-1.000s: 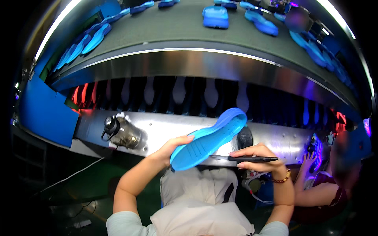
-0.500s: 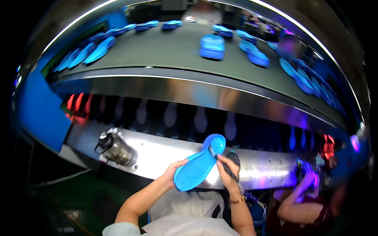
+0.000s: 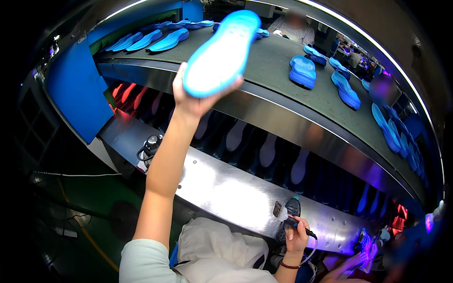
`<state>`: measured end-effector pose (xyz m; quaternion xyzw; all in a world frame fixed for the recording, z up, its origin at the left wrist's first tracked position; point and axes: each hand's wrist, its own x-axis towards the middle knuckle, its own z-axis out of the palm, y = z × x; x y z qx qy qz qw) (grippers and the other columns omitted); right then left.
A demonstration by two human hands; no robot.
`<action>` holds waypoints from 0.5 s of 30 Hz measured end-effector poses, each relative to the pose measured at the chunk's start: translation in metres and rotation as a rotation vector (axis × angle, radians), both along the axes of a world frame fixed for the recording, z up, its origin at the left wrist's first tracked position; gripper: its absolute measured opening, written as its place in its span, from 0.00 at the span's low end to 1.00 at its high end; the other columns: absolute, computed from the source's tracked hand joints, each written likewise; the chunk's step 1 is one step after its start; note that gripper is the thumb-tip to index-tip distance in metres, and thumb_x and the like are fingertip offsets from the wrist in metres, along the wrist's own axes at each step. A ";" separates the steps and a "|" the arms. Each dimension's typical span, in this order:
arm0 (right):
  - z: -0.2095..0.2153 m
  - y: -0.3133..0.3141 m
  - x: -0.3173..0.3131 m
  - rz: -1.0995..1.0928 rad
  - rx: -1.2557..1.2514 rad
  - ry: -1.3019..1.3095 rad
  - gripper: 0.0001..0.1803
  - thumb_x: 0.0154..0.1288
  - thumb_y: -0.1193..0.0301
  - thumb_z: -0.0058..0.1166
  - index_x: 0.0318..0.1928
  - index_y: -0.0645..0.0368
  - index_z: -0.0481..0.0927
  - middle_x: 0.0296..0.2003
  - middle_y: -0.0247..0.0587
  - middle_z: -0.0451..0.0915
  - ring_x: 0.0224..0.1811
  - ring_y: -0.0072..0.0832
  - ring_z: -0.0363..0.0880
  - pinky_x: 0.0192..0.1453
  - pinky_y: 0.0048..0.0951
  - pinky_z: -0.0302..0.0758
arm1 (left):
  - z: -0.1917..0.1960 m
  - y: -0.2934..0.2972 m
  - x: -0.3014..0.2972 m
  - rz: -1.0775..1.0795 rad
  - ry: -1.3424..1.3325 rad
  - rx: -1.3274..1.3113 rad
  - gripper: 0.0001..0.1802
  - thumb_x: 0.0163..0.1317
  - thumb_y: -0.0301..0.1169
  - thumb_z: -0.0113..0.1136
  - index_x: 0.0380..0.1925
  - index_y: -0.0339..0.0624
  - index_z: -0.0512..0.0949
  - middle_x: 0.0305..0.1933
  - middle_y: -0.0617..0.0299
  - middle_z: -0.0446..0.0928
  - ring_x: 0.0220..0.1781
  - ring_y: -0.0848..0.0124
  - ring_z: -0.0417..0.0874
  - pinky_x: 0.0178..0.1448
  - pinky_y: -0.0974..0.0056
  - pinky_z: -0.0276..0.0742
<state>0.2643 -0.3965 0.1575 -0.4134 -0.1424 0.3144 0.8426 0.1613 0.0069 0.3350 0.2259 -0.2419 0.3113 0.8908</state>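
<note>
Raised over the belt, my left hand (image 3: 197, 103) grips a bright blue shoe sole (image 3: 222, 56) by its near end. Glare washes the sole's upward face nearly white, and its lower side is hidden. Down at the right, my right hand (image 3: 297, 238) is closed around the black handle of a brush (image 3: 282, 212) with dark bristles and a pale neck; a thin white tube or cord trails from its rear end. The brush head is next to a black shoe-shaped object (image 3: 293, 205) on the metal ledge (image 3: 226, 188).
Several blue soles (image 3: 302, 73) lie on the dark green belt (image 3: 264, 70). A dark bottle (image 3: 152, 144) stands on the ledge, partly behind my left forearm. Sole shapes show on the dark panel below the belt. At right, another person's hands (image 3: 365, 258) hold a purple-lit item.
The left hand has carried the sole from the ledge up and forward over the belt. The brush has left the sole and moved down to the black object. The view has shifted.
</note>
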 end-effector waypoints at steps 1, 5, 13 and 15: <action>0.001 0.002 -0.001 -0.002 0.059 0.031 0.12 0.62 0.71 0.45 0.41 0.69 0.73 0.39 0.59 0.77 0.12 0.21 0.65 0.20 0.20 0.61 | 0.003 0.025 0.008 0.006 -0.095 -0.147 0.37 0.63 0.51 0.31 0.64 0.37 0.44 0.68 0.45 0.46 0.69 0.48 0.47 0.66 0.35 0.41; -0.012 -0.004 0.001 0.000 0.042 0.064 0.13 0.65 0.71 0.40 0.44 0.66 0.72 0.44 0.55 0.76 0.13 0.19 0.63 0.21 0.21 0.61 | 0.005 0.038 0.029 0.420 0.148 -0.568 0.42 0.61 0.55 0.30 0.65 0.38 0.33 0.70 0.51 0.43 0.71 0.60 0.48 0.69 0.44 0.41; -0.024 -0.021 0.009 -0.111 -0.128 0.151 0.13 0.65 0.68 0.42 0.43 0.62 0.73 0.36 0.38 0.78 0.16 0.19 0.64 0.23 0.19 0.62 | 0.045 -0.040 0.136 1.281 0.667 1.049 0.34 0.49 0.35 0.59 0.56 0.34 0.61 0.58 0.44 0.61 0.63 0.55 0.60 0.66 0.58 0.54; -0.020 -0.012 0.005 -0.110 -0.110 0.207 0.13 0.65 0.68 0.42 0.44 0.61 0.73 0.35 0.36 0.78 0.17 0.19 0.65 0.23 0.20 0.62 | 0.046 -0.055 0.160 1.311 0.560 1.087 0.39 0.49 0.35 0.57 0.61 0.36 0.54 0.59 0.43 0.61 0.62 0.52 0.60 0.66 0.57 0.55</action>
